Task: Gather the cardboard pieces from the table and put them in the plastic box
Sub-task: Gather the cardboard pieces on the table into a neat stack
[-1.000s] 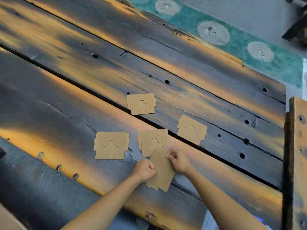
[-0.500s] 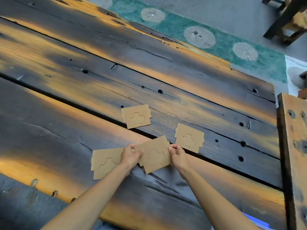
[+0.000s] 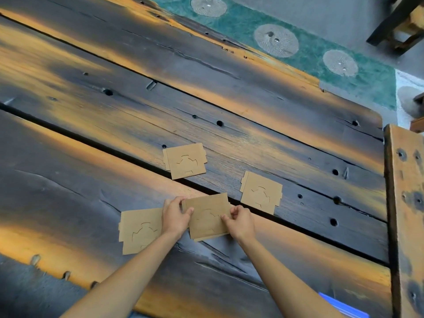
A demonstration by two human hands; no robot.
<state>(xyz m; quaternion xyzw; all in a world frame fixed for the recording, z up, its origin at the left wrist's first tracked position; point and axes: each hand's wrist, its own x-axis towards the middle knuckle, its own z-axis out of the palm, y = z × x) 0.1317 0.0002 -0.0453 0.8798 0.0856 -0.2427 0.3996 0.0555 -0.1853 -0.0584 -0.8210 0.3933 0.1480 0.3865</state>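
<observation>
Several flat brown cardboard pieces with punched arc shapes lie on the dark wooden table (image 3: 96, 175). My left hand (image 3: 175, 216) and my right hand (image 3: 241, 222) both grip a small stack of cardboard pieces (image 3: 207, 218), one at each side edge, flat over the table. One loose piece (image 3: 140, 230) lies just left of my left hand, partly under it. Another piece (image 3: 184, 160) lies farther back, and a third (image 3: 260, 191) sits to the right of the stack. A blue edge (image 3: 341, 305) shows at the bottom right; I cannot tell whether it belongs to the plastic box.
A wooden bench or plank (image 3: 406, 214) runs along the table's right end. Beyond the far edge lies a green mat (image 3: 305, 53) with round grey patches on the floor. Dark chair legs (image 3: 394, 24) stand at the top right.
Both hands carried the held cardboard forward from the near edge and laid it flat over the middle piece. They now pinch the stack at both sides.
</observation>
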